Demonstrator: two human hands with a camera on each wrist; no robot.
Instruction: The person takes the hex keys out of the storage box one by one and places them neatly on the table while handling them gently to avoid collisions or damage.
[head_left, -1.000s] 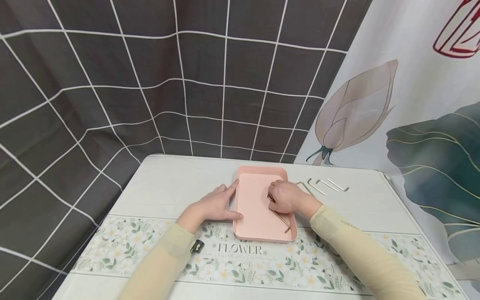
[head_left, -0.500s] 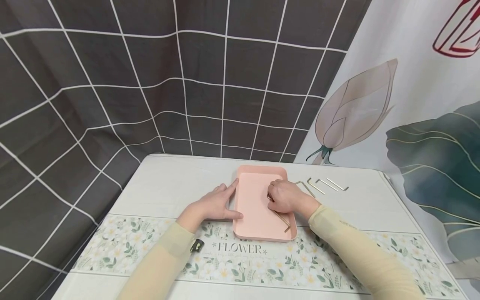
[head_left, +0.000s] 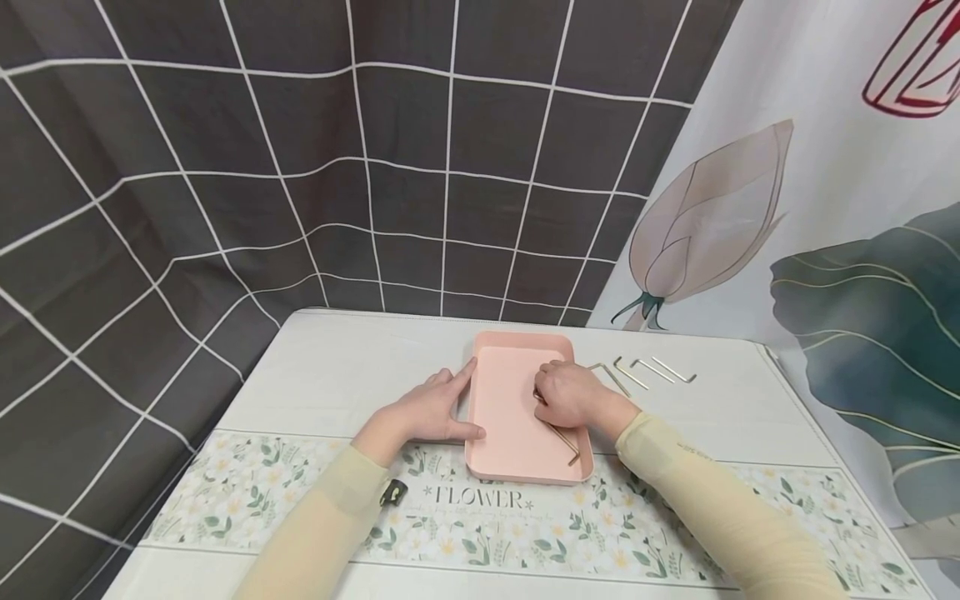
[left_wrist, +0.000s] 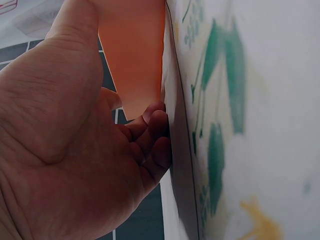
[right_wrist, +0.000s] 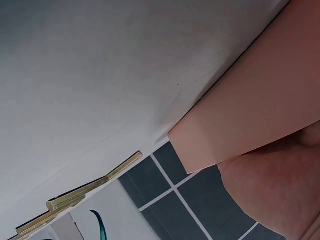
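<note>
A shallow pink tray (head_left: 506, 400) lies on the table in the head view. My left hand (head_left: 431, 408) rests at its left side, index finger along the rim and thumb over the near part of that edge. The left wrist view shows the other fingers (left_wrist: 159, 122) loosely bent beside the tray wall (left_wrist: 132, 60). Inside the tray, at its right side, my right hand (head_left: 567, 393) is curled around a brass-coloured hex key (head_left: 562, 440), whose bent end points toward the near right corner. The rest of that key is hidden under the fingers.
Several L-shaped hex keys (head_left: 633, 375) lie on the table to the right of the tray; some also show in the right wrist view as brass bars (right_wrist: 92, 187). A floral table runner (head_left: 480, 525) crosses the near side. Dark checked curtain (head_left: 405, 200) hangs behind.
</note>
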